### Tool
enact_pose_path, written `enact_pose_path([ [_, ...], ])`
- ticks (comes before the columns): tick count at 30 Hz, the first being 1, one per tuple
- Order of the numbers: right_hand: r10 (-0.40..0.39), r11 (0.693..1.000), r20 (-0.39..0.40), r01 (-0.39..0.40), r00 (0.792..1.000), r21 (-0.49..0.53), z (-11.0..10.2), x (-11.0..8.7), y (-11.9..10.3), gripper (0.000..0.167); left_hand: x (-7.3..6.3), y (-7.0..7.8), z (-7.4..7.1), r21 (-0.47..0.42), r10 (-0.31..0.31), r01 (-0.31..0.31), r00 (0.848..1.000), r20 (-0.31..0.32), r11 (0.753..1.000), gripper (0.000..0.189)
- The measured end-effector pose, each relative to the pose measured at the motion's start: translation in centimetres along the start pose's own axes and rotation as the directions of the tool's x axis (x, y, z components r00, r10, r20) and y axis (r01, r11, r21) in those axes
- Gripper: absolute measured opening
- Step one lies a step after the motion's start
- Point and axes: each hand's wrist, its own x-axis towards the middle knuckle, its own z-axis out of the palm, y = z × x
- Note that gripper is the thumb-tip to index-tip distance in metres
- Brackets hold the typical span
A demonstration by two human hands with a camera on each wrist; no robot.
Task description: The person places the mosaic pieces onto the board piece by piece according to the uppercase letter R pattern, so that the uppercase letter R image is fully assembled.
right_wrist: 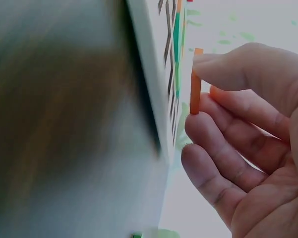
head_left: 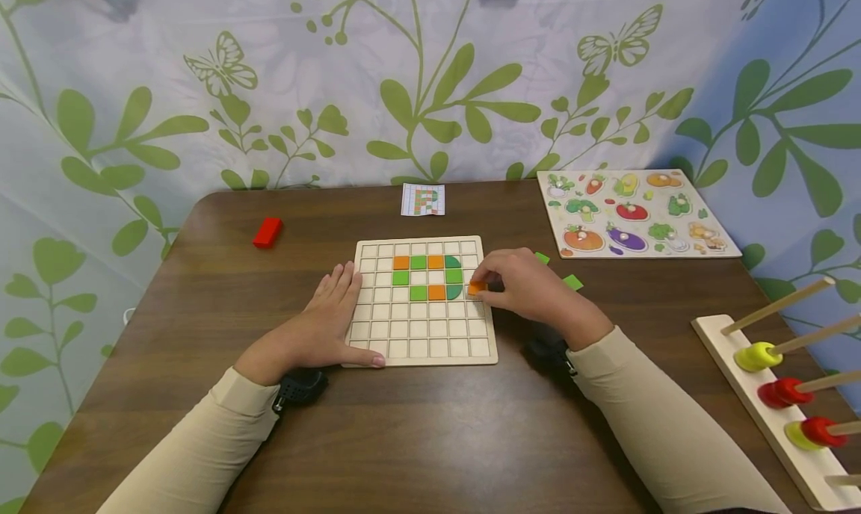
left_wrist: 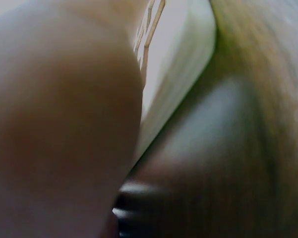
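A square wooden grid board (head_left: 420, 347) lies on the table, with orange, green and rounded dark green tiles (head_left: 454, 276) set in a ring in its upper cells. My left hand (head_left: 323, 320) rests on the board's left side, fingers straight and thumb along the front edge. Between thumb and fingertips, my right hand (head_left: 528, 282) pinches an orange square tile (right_wrist: 196, 89) over the board's right side. The right wrist view shows that tile edge-on, held above the grid. In the left wrist view, the blurred hand covers much of the board.
Two loose green tiles (head_left: 573, 282) lie right of the board, partly behind the right hand. Behind the board is a small pattern card (head_left: 423, 199). A red block (head_left: 267, 232), a vegetable puzzle (head_left: 639, 215) and a pegged bead rack (head_left: 713, 323) stand around.
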Motion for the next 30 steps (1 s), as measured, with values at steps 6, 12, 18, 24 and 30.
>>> enact_pose_path([
  [6,-0.080,0.997,0.010,0.080,0.997,-0.022,0.9,1.9,-1.5,0.018,0.0,0.0,0.0,0.002,-0.002,0.002,1.000,0.002,1.000,0.151],
  [12,-0.118,0.990,0.048,0.121,0.992,-0.067,2.1,4.0,-3.1,0.015,0.0,0.1,-0.1,0.005,-0.002,0.002,1.000,0.000,1.000,0.150],
  [18,-0.163,0.984,0.058,0.167,0.985,-0.066,3.2,5.6,-4.3,0.014,0.1,0.1,-0.1,0.003,-0.002,0.002,1.000,0.004,1.000,0.150],
  [24,-0.138,0.989,0.098,0.143,0.986,-0.049,3.8,6.7,-5.5,0.012,0.0,0.1,-0.2,-0.005,-0.007,0.007,1.000,0.005,1.000,0.151],
  [30,-0.089,0.994,0.103,0.095,0.991,-0.054,4.5,7.8,-6.8,0.009,-0.1,0.0,-0.2,-0.008,0.003,-0.003,1.000,0.001,1.000,0.150],
])
